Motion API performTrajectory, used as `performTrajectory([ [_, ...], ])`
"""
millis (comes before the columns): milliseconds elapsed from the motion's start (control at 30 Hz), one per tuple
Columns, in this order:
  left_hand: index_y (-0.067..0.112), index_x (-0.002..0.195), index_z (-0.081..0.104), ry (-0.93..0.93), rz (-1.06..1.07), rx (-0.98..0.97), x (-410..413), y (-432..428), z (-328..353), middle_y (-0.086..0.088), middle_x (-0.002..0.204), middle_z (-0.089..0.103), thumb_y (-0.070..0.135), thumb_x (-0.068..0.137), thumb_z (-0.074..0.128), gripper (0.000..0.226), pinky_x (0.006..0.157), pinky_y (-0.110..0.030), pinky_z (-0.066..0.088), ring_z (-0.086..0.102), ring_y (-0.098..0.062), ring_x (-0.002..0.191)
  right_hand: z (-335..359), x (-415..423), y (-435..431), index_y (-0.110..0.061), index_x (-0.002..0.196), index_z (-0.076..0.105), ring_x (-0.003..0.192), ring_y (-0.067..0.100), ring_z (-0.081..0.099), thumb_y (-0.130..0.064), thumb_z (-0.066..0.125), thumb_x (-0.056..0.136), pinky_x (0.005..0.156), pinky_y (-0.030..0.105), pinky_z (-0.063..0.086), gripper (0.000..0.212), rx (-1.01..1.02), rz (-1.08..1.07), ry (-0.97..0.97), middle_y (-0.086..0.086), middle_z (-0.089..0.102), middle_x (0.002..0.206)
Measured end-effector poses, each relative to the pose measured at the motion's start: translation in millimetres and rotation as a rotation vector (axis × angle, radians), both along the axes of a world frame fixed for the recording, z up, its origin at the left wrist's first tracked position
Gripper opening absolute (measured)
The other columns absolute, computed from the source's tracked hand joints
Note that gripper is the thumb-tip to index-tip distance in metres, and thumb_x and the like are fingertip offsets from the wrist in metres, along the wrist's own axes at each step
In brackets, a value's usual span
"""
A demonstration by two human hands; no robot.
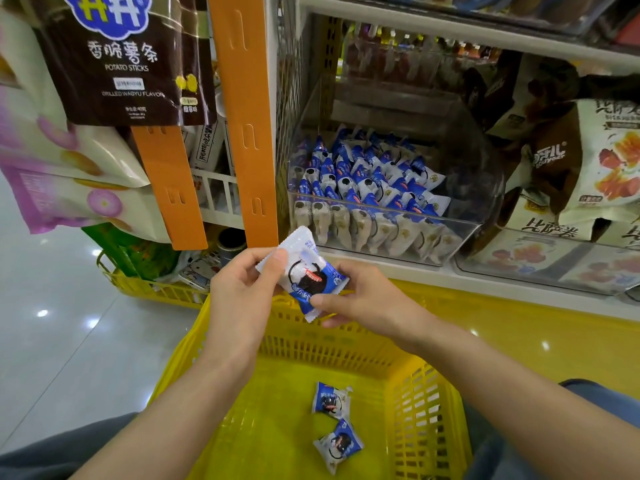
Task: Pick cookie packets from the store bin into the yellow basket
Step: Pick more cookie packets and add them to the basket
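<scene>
Both hands, left hand and right hand, pinch one cookie packet between thumb and fingers, above the yellow basket. Two packets lie inside the basket; the clear bin sits beyond it.

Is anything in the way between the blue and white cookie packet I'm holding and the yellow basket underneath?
Nothing visible blocks it. The blue and white cookie packet, pinched between left hand and right hand, hangs above the open yellow plastic basket; two packets already lie inside, leaving bare floor.
</scene>
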State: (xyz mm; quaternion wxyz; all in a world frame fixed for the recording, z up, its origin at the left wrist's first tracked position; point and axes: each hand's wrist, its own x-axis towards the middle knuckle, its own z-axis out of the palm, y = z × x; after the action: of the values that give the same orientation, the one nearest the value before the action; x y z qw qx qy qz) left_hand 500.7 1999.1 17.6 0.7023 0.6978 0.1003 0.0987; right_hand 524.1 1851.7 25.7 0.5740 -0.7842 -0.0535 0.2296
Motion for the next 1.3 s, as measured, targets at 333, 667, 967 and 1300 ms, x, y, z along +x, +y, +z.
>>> performTrajectory([
  [333,0.02,0.079,0.063,-0.13,-0.045,0.265,-0.4,-0.7,-1.0,0.007,0.071,0.062,0.017,0.091,0.055,0.014,0.056,-0.014,0.044,0.056,-0.001,0.063,-6.7,-4.6,1.3,-0.027,0.119,0.051,0.105,-0.001,0.053,-0.039,0.052,0.09,0.089,0.018,0.044,0.031,-0.2,-0.009,-0.531,-0.009,0.06,0.115],
  [667,0.017,0.072,0.058,-0.001,-0.163,0.211,-1.8,-5.5,-3.7,0.007,0.063,0.057,0.018,0.09,0.053,0.018,0.051,-0.014,0.042,0.054,-0.003,0.061,-0.2,-6.6,2.6,-0.022,0.084,0.06,0.067,0.001,0.054,-0.031,0.06,0.088,0.062,0.022,0.045,0.01,-0.166,0.012,-0.51,-0.007,0.062,0.073],
  [967,0.01,0.088,0.065,0.266,-0.265,-0.152,4.0,-6.1,-5.7,-0.004,0.079,0.071,0.024,0.09,0.054,0.017,0.072,-0.032,0.052,0.067,-0.012,0.074,-0.1,-9.3,0.3,-0.025,0.084,0.06,0.069,0.003,0.054,-0.03,0.057,0.09,0.06,0.02,0.045,0.008,-0.317,-0.057,-0.73,-0.011,0.06,0.073],
  [1300,0.02,0.099,0.065,0.259,-0.222,-0.18,5.3,-5.1,-7.4,-0.002,0.093,0.071,0.032,0.089,0.056,0.018,0.062,-0.025,0.055,0.066,-0.008,0.073,17.5,12.0,-12.4,-0.012,0.092,0.061,0.067,0.004,0.063,-0.013,0.05,0.095,0.056,0.015,0.054,0.012,0.203,-0.318,-0.01,0.002,0.067,0.084],
])
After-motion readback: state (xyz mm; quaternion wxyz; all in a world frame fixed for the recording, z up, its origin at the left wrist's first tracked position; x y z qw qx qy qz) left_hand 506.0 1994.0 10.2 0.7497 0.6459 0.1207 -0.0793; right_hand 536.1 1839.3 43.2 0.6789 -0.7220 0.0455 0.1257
